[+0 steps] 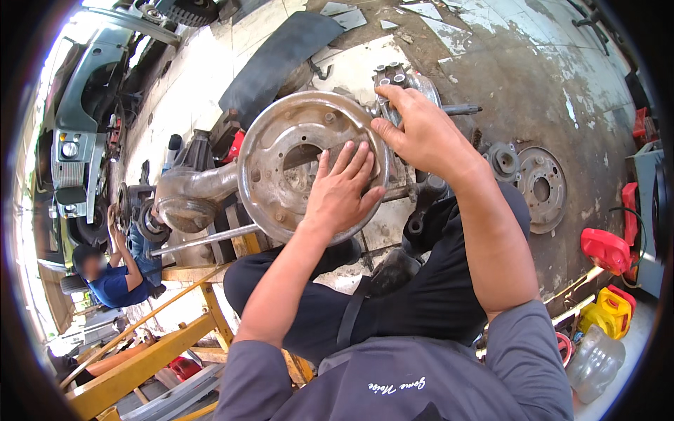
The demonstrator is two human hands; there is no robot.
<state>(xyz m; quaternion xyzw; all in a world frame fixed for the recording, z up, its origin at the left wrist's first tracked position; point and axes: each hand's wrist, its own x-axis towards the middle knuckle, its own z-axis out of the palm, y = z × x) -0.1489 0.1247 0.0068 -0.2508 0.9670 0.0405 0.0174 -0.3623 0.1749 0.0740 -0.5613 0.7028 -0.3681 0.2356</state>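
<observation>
A round, dull metal brake backing plate [258,179], with a large centre hole and several bolts, stands in front of me on an axle assembly. Flat on its right face lies my left hand [342,193], fingers spread, over a thin greyish piece [378,167] whose kind I cannot make out. My right hand [425,130] is at the plate's upper right rim. Its thumb presses on the rim, the index finger reaches past the edge, and the other fingers are hidden. Behind that hand shows a metal bracket [394,72] with bolt holes.
A bulbous axle housing [193,196] and a long rod [203,238] extend left. Right of my knee, another backing plate [551,193] lies on the floor beside a hub [502,161]. A person in blue [116,284] works at far left. Red [605,251] and yellow containers [607,312] stand right.
</observation>
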